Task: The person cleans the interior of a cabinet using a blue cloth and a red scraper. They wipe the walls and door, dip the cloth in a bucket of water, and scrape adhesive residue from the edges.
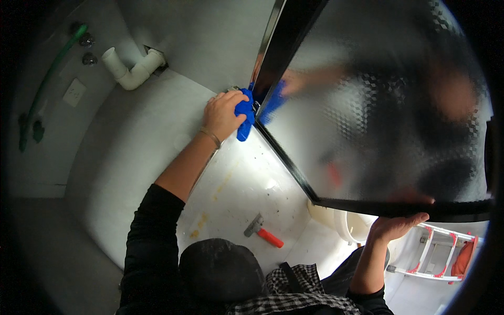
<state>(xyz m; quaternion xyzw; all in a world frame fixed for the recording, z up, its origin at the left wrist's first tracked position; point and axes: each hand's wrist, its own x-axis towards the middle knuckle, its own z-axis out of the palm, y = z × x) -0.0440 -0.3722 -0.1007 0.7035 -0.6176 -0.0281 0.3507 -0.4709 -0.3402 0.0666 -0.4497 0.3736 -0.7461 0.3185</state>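
My left hand [224,112] grips a bunched blue cloth [245,114] and presses it against the lower corner of a black-framed door, by the metal strip along the wall. Textured glass [354,118] fills the door's black frame [289,165], and blurred shapes show in it. At the frame's near edge, my right hand [395,227] holds on with the thumb outside; its fingers are partly hidden behind the frame. Below the cloth, a red-handled tool with a flat grey head [264,231], probably a scraper, lies on the stained white floor [244,173].
A white bucket [342,224] stands below the door's near corner. Farther right is a ladder [433,252] with an orange item on it. A white drain pipe [134,75], valves [88,49], an outlet [74,92] and a green hose [51,75] are at the left wall.
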